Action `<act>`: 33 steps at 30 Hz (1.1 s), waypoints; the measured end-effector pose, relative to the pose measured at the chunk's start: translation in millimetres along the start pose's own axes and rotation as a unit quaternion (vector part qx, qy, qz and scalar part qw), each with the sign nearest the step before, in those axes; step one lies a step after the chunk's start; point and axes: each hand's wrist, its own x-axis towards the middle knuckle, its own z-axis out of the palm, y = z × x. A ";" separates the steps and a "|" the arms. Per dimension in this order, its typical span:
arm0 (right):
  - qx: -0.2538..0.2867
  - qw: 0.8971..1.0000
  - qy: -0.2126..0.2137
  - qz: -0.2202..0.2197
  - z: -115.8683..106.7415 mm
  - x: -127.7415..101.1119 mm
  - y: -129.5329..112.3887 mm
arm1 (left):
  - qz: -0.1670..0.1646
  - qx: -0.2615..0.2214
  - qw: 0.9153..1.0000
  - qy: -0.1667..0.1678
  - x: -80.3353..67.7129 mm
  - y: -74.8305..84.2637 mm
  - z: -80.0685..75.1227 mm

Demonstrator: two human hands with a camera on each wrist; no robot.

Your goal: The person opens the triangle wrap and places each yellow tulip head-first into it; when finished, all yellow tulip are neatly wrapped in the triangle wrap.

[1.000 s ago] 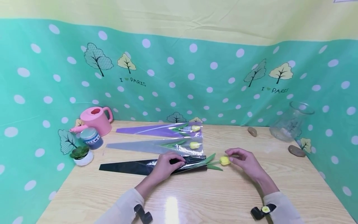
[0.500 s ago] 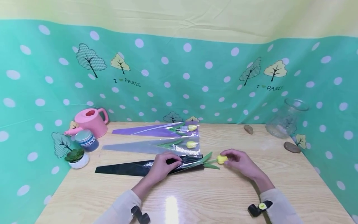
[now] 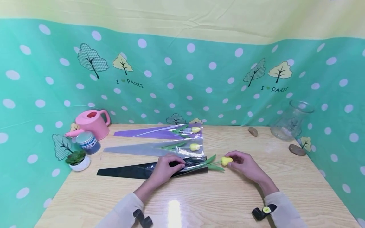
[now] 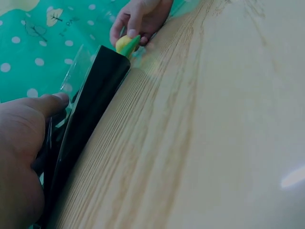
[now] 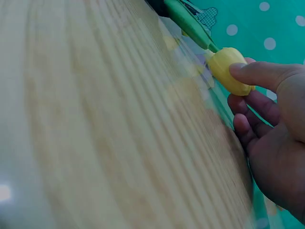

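Yellow, smooth tulip bud (image 3: 226, 161) sits pinched between the right hand's (image 3: 246, 166) thumb and curled fingers (image 5: 259, 74), just off the sleeve mouth. Left hand (image 3: 164, 167) fingers curl, pressing the glossy black, tapered sleeve (image 3: 134, 171) flat on the grained wooden table (image 3: 216, 202).

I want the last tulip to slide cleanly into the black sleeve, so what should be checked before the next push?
1. Left hand pins the black sleeve to the table: ok.
2. Right hand pinches the yellow tulip at its bud: ok.
3. Stem already inside the sleeve mouth: ok; leaves partly outside.
4. Bud inside the sleeve: not ok, it lies outside.
5. How deep the stem tip sits: cannot tell.
6. The two wrapped tulips lie apart behind: ok.
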 end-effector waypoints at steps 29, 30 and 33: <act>0.077 0.997 0.011 0.027 41.9 2.5 -31.9 | -0.007 -0.027 1.000 -0.013 1.3 6.5 -4.1; 0.078 0.996 0.013 0.029 42.5 2.7 -32.0 | -0.006 -0.029 0.999 -0.013 1.4 6.4 -4.3; 0.085 0.996 0.011 0.033 43.6 3.1 -31.7 | -0.001 -0.029 0.999 -0.013 1.9 6.6 -4.5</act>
